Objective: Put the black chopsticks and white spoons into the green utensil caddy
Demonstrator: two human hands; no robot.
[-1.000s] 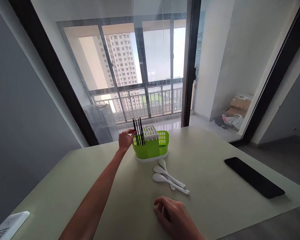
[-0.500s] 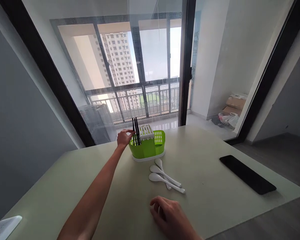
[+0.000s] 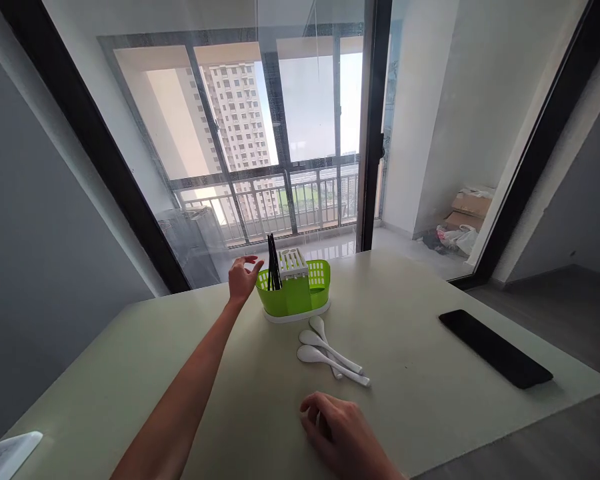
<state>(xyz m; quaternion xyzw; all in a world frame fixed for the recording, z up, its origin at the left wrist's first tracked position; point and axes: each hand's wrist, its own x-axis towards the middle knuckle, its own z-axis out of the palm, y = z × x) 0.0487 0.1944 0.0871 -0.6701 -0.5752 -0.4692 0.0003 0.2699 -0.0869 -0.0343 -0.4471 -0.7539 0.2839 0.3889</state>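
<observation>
My left hand is just left of the green cutlery holder, thumb and fingers apart, holding nothing. Several black chopsticks stand upright in the holder's left compartment, a small gap from my fingertips. The holder has a slotted white top in the middle and a white base. My right hand rests on the table at the front, its fingers curled in loosely with nothing visible in them. Between it and the holder lie three white spoons, partly crossing one another.
A flat black object lies on the right of the pale table. At the left front corner is part of a white item. Behind the table stands a dark-framed glass door, with cardboard and bags beyond.
My left hand has let go of a chopstick, opened its fingers and drawn back slightly to the left. That chopstick now leans with the others. My right hand has stayed put.
</observation>
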